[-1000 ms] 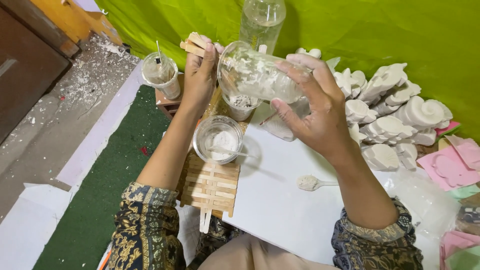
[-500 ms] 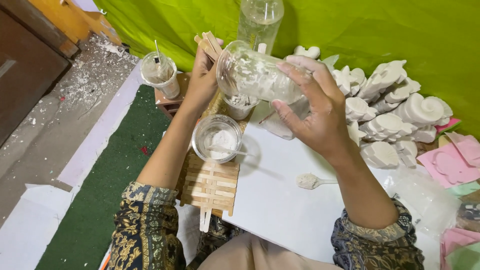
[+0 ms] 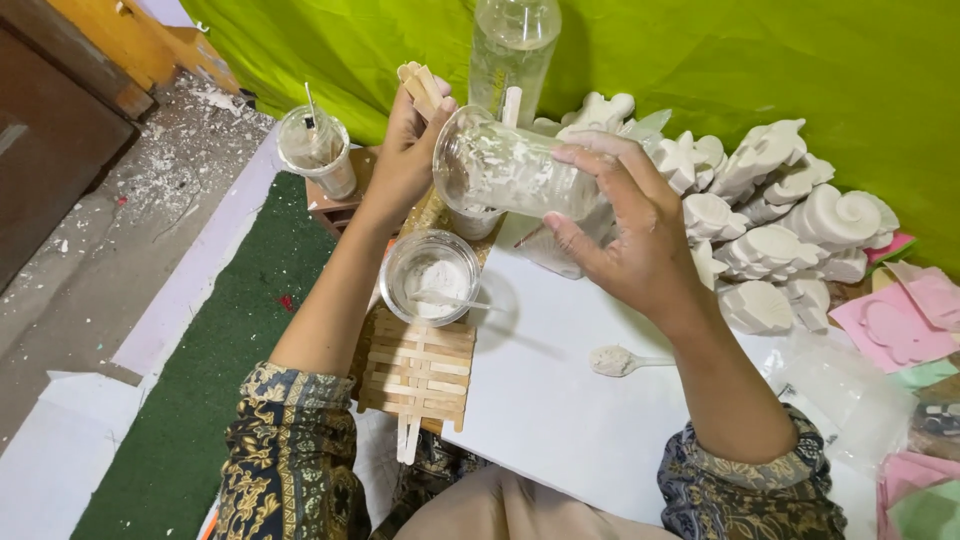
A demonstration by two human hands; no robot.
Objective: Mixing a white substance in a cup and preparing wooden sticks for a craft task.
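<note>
So a clear plastic cup [image 3: 515,165], smeared inside with white plaster residue, is held tipped on its side above the far edge of the white counter [image 3: 560,400]. The right hand [image 3: 625,235] is wrapped around it, fingers clamped on the cup wall. A couple of wooden craft sticks [image 3: 422,85] are pinched in the left hand [image 3: 410,150], fingers closed on them, right at the cup's mouth. Looks like scraping-out is mostly done, only streaks are left inside. Below, a small glass bowl [image 3: 432,277] with white powder is sat on a stick-built trivet [image 3: 418,365]. A loaded plastic spoon [image 3: 622,360] is lying mid-counter, untouched. Finished plaster shell casts [image 3: 790,230] are piled along the far right edge.
</note>
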